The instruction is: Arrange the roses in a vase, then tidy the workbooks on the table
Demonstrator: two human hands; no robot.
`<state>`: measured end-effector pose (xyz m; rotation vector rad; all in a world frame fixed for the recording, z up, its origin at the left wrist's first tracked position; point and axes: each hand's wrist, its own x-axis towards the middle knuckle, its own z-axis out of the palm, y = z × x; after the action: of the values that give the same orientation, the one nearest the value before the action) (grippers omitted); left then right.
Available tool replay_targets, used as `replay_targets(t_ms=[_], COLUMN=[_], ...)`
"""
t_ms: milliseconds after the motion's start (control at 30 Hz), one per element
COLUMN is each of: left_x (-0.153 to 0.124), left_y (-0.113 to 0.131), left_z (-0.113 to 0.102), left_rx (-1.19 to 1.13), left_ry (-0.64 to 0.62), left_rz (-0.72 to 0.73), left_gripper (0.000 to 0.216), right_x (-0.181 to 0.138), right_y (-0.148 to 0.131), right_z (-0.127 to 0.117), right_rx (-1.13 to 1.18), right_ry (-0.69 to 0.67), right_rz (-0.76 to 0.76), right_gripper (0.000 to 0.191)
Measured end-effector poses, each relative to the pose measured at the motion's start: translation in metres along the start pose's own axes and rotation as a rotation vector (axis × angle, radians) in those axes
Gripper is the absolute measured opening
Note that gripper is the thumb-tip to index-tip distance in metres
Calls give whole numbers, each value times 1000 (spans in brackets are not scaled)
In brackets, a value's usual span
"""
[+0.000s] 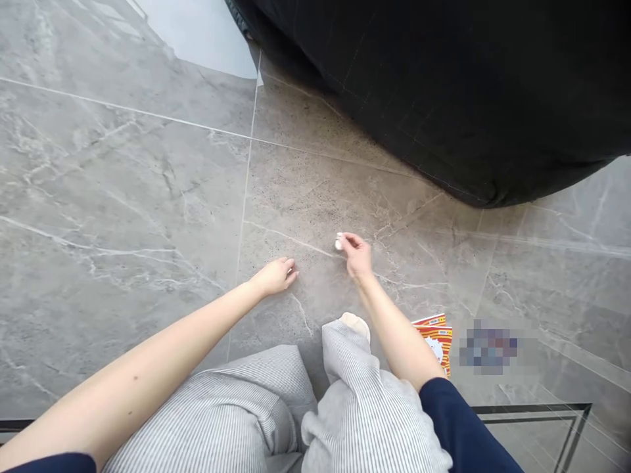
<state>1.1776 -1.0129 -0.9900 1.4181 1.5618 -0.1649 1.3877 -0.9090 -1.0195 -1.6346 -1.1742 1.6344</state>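
Note:
Between the thumb and fingertips of my right hand (357,253) is a small white piece (338,242), too small to name more closely. That hand is pinched shut on it, just above the grey tiled floor (296,203). My left hand (276,276) hovers low over the tiles to the left, back of the hand up. Its fingers are loosely curled inward, and nothing shows in them. Beside my right forearm lie red and yellow striped packets (446,341), partly covered by the arm.
A large black fabric-covered object (444,98) fills the upper right. A pale white patch (202,33) shows at the top left. My legs in striped trousers (236,420) and one light shoe tip (355,323) are close below. A blurred patch (493,348) lies right of the packets.

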Motion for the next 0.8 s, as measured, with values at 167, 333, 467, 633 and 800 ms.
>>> replay_targets(t_ms=[167, 333, 467, 633, 800], left_x=[-18, -19, -18, -17, -14], left_y=[-23, -28, -29, -35, -38], left_z=[5, 7, 6, 8, 8], left_rx=[-54, -22, 5, 92, 152], left_ry=[9, -2, -13, -40, -54], left_rz=[17, 34, 45, 63, 81], left_gripper=[16, 16, 16, 22, 23], right_x=[-3, -10, -14, -19, -14], right_y=[-16, -24, -27, -32, -33], right_z=[-47, -47, -37, -41, -65], right_rx=[597, 662, 746, 864, 870], right_ry=[8, -39, -68, -108, -28], right_rz=[363, 405, 389, 314, 206], right_gripper=[21, 18, 19, 24, 26])
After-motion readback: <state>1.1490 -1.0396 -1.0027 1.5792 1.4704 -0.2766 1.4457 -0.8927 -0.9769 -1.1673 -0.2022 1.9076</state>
